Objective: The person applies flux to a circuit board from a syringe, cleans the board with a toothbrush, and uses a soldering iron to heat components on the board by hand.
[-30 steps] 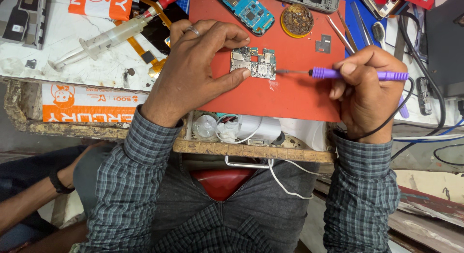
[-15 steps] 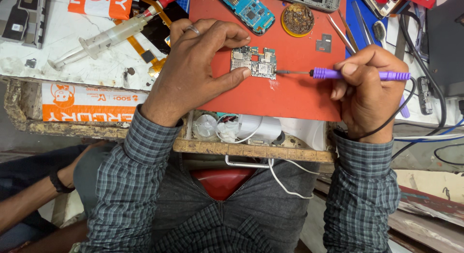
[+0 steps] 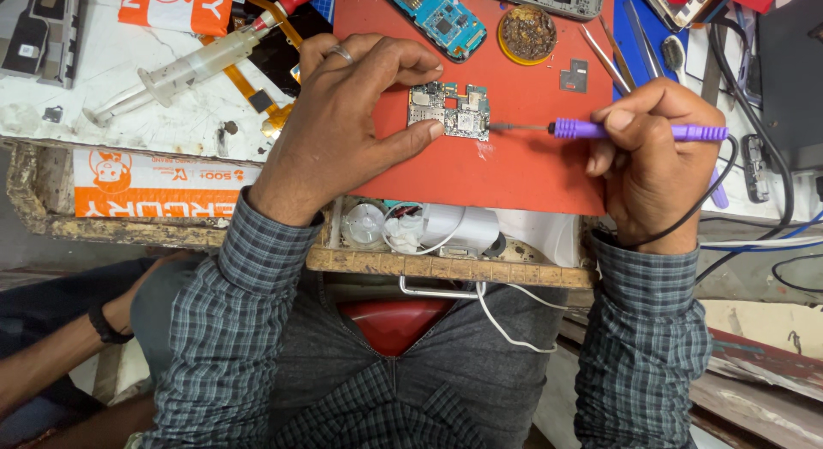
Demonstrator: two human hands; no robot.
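Note:
A small phone circuit board lies on a red work mat. My left hand pins the board between thumb and fingertips, a ring on one finger. My right hand grips a purple-handled soldering iron, its thin metal tip touching the board's right edge. A black cord runs from the iron's back end around my right wrist.
A blue phone board, a round tin of brass wool, tweezers and a small metal shield lie at the mat's far side. A syringe rests on the white bench at left. Another person's arm shows at lower left.

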